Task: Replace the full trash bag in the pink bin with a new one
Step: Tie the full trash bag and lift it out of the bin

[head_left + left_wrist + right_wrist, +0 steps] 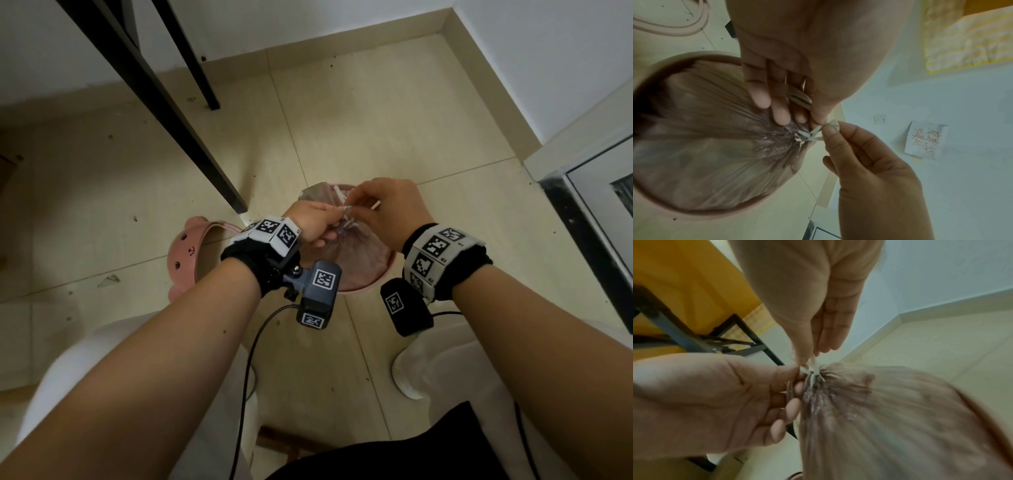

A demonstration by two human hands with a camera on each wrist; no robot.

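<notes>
Pink bin (364,289) stands on the tiled floor (342,102), between the person's forearms. Inside it, the trash bag (701,146), mouth gathered into a bunch at the top. White drawstring (809,136) crosses at the gather, apparently a knot, though blur hides its form. Left hand (313,222): thumb and forefinger pinch one drawstring end, the other fingers curled against the bag's neck. Right hand (387,209): thumb and forefinger pinch the other end, remaining fingers loosely bent. Bear-faced pink ring (186,251) lies on the floor left of the bin, beside a black table leg (205,161).
</notes>
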